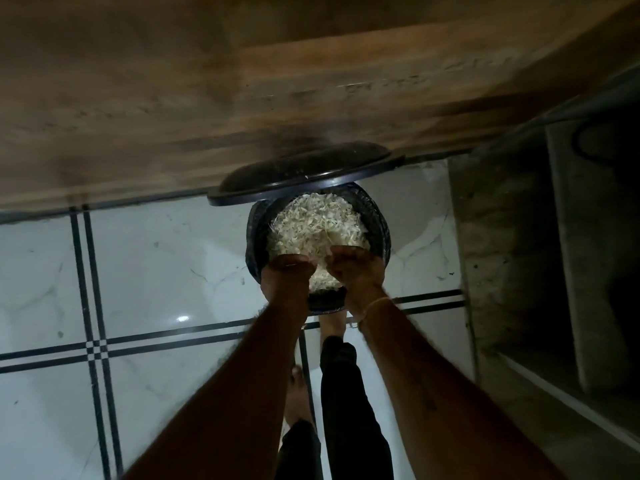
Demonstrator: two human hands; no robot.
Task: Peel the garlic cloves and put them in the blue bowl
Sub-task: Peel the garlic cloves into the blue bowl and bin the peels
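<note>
Floor tiles (pixel 156 265) fill most of the view, white with dark lines, and a wooden wall (pixel 242 81) stands behind. Between them sits a black bin (pixel 381 230) — its lid (pixel 304 174) is tipped up, most likely because your foot (pixel 333 322) at its base presses a pedal. Garlic skins (pixel 311 220) pile high inside. You hold your left hand (pixel 287 271) and right hand (pixel 356 268) side by side just over the pile, backs up, so scraps would fall in the bin. Your fingers bend down out of sight — it is not clear whether they hold skins. No peeled cloves or blue bowl show.
</note>
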